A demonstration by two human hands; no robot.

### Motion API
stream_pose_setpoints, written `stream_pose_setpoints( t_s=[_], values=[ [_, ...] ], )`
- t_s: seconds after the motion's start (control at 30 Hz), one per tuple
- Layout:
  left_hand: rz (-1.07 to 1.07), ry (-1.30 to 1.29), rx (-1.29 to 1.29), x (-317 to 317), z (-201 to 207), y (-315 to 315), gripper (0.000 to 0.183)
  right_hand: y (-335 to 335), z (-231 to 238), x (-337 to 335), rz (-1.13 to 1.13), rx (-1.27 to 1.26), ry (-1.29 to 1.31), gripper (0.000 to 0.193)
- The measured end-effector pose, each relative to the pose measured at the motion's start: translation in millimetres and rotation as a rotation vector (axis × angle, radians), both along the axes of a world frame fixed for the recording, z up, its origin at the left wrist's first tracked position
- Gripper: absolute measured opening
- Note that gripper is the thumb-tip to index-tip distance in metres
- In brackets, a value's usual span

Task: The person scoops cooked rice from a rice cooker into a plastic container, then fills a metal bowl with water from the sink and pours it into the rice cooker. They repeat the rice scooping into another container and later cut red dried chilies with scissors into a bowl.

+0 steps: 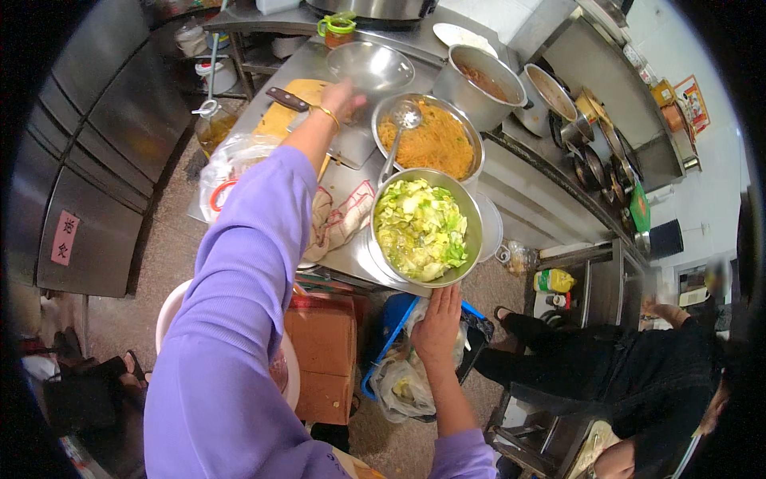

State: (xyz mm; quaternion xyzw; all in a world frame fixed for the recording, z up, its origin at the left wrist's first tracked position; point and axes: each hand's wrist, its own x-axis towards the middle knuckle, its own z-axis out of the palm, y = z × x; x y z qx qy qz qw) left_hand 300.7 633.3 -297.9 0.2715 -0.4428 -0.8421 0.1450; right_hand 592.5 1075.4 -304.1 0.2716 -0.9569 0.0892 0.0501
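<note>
the bowl [476, 215] of cut green cabbage [421, 227] is set near the middle of the frame, at the near edge of the steel bench [347, 259]. the right hand [436, 331] is laid flat by the bowl's lower rim, with its fingers straight and close together; maybe the bowl is being kept from slipping off the edge. whether the rim is really touched cannot be told. the left hand [341, 100] is stretched to the upper middle, beside a shiny steel bowl [371, 68]. it is blurred, so whether anything is pinched by it cannot be told. the cabbage bowl is round, so no long way can be picked out, and its open top is faced up, perhaps so the food is easy to get at. just above it, a ladle [391, 156] is rested in a basin [481, 152] of thin orange strands [439, 144]. its handle is pointed to the lower left, likely to be easily grabbed. the knife [288, 99] is slanted, with its brown handle pointed to the upper left.
</note>
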Motion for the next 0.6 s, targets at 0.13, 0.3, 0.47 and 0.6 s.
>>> stream_pose_setpoints(
  t_s=[0.13,0.3,0.47,0.6],
  values=[
    [0.007,0.113,0.009,-23.1,-6.1,4.6,0.030,-2.2,1.0,-3.4,0.004,-0.034,-0.022,0.082],
    [0.153,0.162,0.059,-22.9,-7.2,16.2,0.027,-6.2,8.1,-2.2,-0.060,0.036,-0.115,0.078],
    [0.169,0.149,-0.089,11.7,30.4,0.5,0.031,-9.7,17.7,0.8,-0.080,0.088,-0.154,0.083],
    [0.126,0.276,-0.142,66.4,89.0,-9.4,0.031,-6.4,10.8,1.3,-0.011,-0.146,-0.082,0.079]
  ],
)
